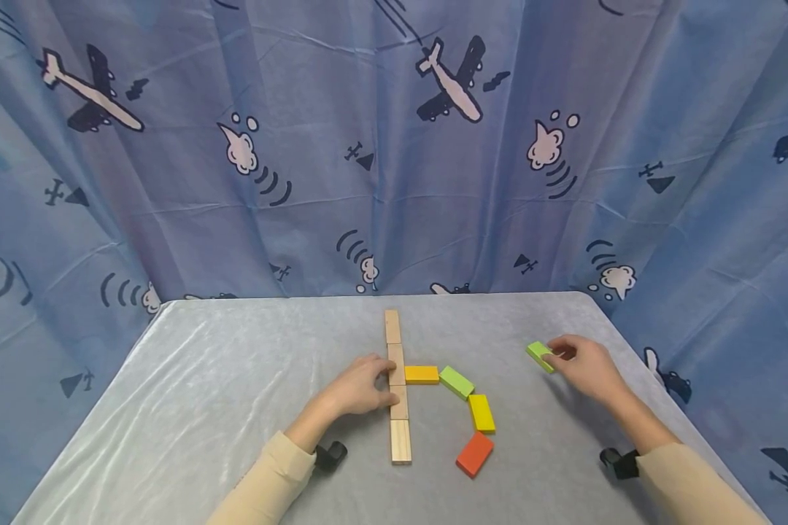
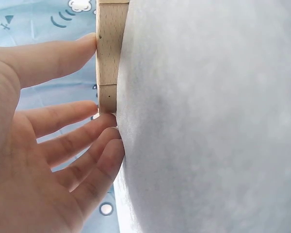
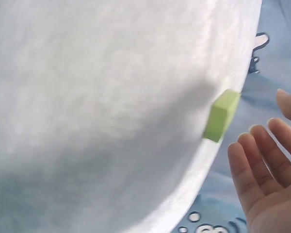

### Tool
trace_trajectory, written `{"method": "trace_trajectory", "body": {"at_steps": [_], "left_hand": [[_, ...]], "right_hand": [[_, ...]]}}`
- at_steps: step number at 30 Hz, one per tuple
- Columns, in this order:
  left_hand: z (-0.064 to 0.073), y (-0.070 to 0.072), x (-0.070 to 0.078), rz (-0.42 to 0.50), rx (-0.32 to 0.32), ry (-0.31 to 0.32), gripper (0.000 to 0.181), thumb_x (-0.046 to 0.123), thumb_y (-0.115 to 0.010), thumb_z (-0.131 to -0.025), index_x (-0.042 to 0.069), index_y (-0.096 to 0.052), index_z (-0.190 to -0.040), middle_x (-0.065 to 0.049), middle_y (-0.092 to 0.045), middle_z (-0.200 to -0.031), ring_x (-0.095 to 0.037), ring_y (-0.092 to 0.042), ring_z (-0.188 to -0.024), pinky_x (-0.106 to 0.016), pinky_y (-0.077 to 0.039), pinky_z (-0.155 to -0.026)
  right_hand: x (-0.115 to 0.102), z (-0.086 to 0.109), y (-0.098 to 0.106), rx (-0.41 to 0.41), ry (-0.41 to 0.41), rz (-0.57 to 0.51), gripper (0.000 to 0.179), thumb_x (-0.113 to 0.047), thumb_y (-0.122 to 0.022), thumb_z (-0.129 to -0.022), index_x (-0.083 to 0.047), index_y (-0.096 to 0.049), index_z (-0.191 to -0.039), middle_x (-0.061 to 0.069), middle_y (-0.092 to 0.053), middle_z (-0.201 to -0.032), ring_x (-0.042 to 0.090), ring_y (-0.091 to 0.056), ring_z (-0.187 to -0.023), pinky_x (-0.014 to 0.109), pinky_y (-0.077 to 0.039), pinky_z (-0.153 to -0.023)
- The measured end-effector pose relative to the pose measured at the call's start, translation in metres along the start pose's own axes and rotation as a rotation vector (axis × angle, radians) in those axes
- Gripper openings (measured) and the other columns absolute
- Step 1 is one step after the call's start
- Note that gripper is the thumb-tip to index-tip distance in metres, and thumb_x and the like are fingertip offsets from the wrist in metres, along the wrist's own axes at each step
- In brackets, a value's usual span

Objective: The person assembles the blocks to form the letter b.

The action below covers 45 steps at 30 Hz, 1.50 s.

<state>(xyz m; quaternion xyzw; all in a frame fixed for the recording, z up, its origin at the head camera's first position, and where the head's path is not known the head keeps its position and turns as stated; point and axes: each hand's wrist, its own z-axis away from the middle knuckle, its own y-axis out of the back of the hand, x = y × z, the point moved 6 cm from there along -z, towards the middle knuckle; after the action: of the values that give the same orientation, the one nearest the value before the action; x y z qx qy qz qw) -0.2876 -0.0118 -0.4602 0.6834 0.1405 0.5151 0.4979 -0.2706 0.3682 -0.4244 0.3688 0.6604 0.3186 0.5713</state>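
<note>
In the head view, plain wooden blocks (image 1: pixel 400 442) lie end to end in a straight column. My left hand (image 1: pixel 357 386) touches the column from its left side. Thumb and fingertips rest along the edge of a wooden block (image 2: pixel 111 46) in the left wrist view, the fingers nearly straight. Farther right, my right hand (image 1: pixel 589 367) is at a light green block (image 1: pixel 540 356) lying on the table. The right wrist view shows its fingers (image 3: pixel 269 158) spread and slightly bent, beside the green block (image 3: pixel 221 116) with a gap between.
A curve of coloured blocks runs from the column's right side: an orange block (image 1: pixel 422 375), a green block (image 1: pixel 456 382), a yellow block (image 1: pixel 481 413) and a red block (image 1: pixel 475 454). They lie on a white cloth-covered table (image 1: pixel 236 364). A blue patterned curtain (image 1: pixel 315 146) hangs behind.
</note>
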Motion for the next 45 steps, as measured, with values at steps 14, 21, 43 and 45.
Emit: {"method": "trace_trajectory", "body": {"at_steps": [14, 21, 43, 45], "left_hand": [[0.000, 0.000, -0.001, -0.002, 0.006, -0.006, 0.059, 0.030, -0.080, -0.087, 0.004, -0.062, -0.136, -0.007, -0.063, -0.123, -0.027, -0.055, -0.118, -0.044, -0.047, -0.100], [0.000, 0.000, -0.001, -0.002, 0.003, 0.000, 0.059, 0.030, -0.080, -0.086, 0.004, -0.061, -0.136, -0.007, -0.063, -0.123, -0.027, -0.055, -0.117, -0.044, -0.047, -0.099], [0.000, -0.001, 0.000, -0.044, -0.015, -0.013, 0.057, 0.032, -0.078, -0.089, 0.005, -0.061, -0.137, -0.007, -0.062, -0.126, -0.026, -0.055, -0.120, -0.044, -0.047, -0.102], [0.000, -0.001, 0.000, -0.046, -0.018, -0.015, 0.056, 0.032, -0.077, -0.089, 0.005, -0.062, -0.136, -0.007, -0.062, -0.125, -0.025, -0.055, -0.118, -0.043, -0.047, -0.100]], "right_hand": [[0.040, -0.009, -0.011, -0.081, -0.121, -0.007, 0.054, -0.028, -0.078, -0.089, 0.014, -0.063, -0.120, 0.024, -0.068, -0.105, 0.032, -0.062, -0.093, 0.038, -0.051, -0.072], [0.041, -0.013, -0.016, -0.088, -0.100, -0.006, 0.050, -0.023, -0.079, -0.087, 0.015, -0.066, -0.115, 0.021, -0.068, -0.099, 0.028, -0.061, -0.086, 0.033, -0.049, -0.067], [-0.018, 0.001, -0.026, -0.136, 0.001, -0.083, 0.038, -0.018, -0.078, -0.088, 0.005, -0.071, -0.117, 0.016, -0.070, -0.109, 0.027, -0.062, -0.095, 0.036, -0.053, -0.074], [-0.026, 0.003, -0.027, -0.131, 0.030, -0.098, 0.035, -0.017, -0.078, -0.088, 0.004, -0.072, -0.116, 0.014, -0.071, -0.108, 0.026, -0.063, -0.094, 0.038, -0.054, -0.077]]}}
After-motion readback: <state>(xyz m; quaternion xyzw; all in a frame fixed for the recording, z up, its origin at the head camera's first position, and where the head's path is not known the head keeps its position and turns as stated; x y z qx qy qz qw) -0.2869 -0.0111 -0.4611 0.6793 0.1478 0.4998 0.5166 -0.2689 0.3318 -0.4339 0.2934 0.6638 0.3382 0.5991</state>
